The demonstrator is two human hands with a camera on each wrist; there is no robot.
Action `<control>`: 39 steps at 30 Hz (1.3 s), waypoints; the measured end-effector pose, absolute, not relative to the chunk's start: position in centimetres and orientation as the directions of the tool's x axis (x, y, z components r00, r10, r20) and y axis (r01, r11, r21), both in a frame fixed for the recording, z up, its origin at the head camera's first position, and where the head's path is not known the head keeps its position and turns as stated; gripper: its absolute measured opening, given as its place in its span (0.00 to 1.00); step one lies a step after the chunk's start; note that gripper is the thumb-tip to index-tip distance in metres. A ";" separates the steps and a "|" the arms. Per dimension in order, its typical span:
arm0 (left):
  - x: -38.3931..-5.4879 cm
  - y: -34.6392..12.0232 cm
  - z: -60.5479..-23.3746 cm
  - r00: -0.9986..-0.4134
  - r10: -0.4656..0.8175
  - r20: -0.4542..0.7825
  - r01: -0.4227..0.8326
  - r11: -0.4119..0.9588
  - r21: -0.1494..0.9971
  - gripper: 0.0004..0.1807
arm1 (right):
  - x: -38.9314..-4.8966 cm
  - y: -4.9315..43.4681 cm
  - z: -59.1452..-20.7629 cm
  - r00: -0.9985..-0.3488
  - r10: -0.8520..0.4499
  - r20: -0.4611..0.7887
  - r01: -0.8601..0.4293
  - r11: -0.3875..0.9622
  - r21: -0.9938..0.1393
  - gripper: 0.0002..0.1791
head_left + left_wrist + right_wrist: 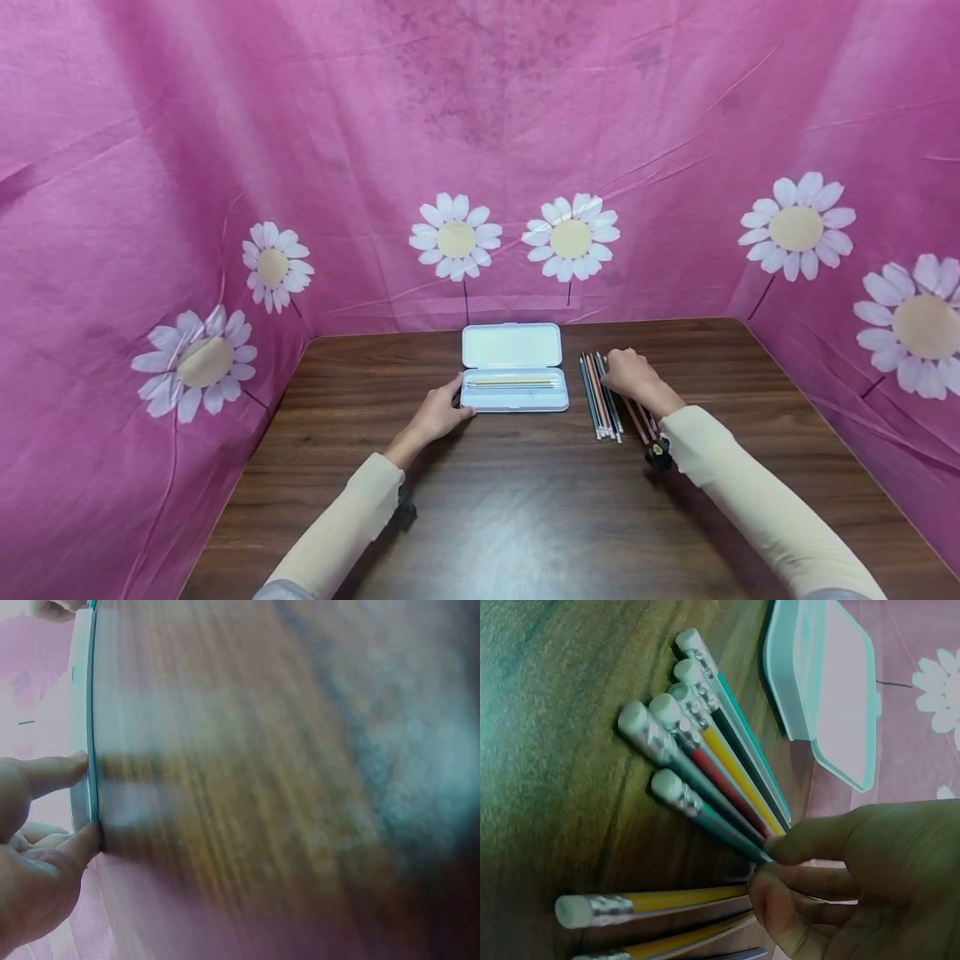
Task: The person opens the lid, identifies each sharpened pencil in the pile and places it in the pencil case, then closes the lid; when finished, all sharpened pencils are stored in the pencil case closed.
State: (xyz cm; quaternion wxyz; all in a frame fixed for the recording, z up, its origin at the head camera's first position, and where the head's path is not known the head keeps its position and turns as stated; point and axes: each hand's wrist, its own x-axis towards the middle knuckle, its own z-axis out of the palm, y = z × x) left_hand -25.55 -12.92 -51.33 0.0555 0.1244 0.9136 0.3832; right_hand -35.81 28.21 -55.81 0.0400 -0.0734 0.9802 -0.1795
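Note:
A white pencil case (514,402) stands open on the table, its lid (512,346) tipped back and several pencils (513,382) lying inside. My left hand (440,408) grips the case's near left corner, thumb at the front edge. Right of the case lies a loose group of pencils (597,400), eraser ends toward me. Over their far ends is my right hand (633,377). In the right wrist view its thumb and fingertip pinch the far end of a green pencil (724,836), beside red, yellow and black ones. That pencil's tip is hidden by the fingers.
More pencils (637,419), yellow in the right wrist view, lie beneath my right wrist. The wooden table (495,500) ends at a pink curtain (360,167) with daisy prints at the back and both sides.

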 end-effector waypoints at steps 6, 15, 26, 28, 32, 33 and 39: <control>-25.6 -12.9 -51.3 -0.962 0.272 0.004 0.195 0.680 0.706 0.44 | -36.2 28.5 -56.6 -0.987 -0.146 -0.060 -0.114 0.922 -0.371 0.12; -25.6 -12.9 -51.5 -0.963 0.269 0.015 0.204 0.690 0.694 0.44 | -35.6 28.1 -56.4 -0.990 -0.121 -0.071 -0.086 0.925 -0.371 0.08; -25.5 -12.9 -51.5 -0.962 0.271 0.019 0.210 0.700 0.682 0.44 | -33.0 26.7 -53.3 -0.990 -0.126 -0.069 -0.092 0.925 -0.370 0.08; -25.5 -12.9 -51.5 -0.962 0.271 0.019 0.211 0.701 0.681 0.44 | -32.6 26.6 -52.8 -0.990 -0.118 -0.076 -0.082 0.925 -0.370 0.08; -25.5 -12.9 -51.5 -0.962 0.271 0.014 0.207 0.701 0.682 0.44 | -32.9 26.7 -53.1 -0.989 -0.108 -0.098 -0.065 0.928 -0.366 0.08; -25.4 -12.9 -51.4 -0.963 0.270 0.014 0.206 0.700 0.684 0.44 | -33.2 27.0 -53.6 -0.990 -0.106 -0.093 -0.065 0.929 -0.364 0.07; -25.4 -12.9 -51.4 -0.963 0.267 0.020 0.211 0.709 0.672 0.44 | -35.3 28.2 -56.0 -0.990 -0.130 -0.045 -0.104 0.923 -0.371 0.13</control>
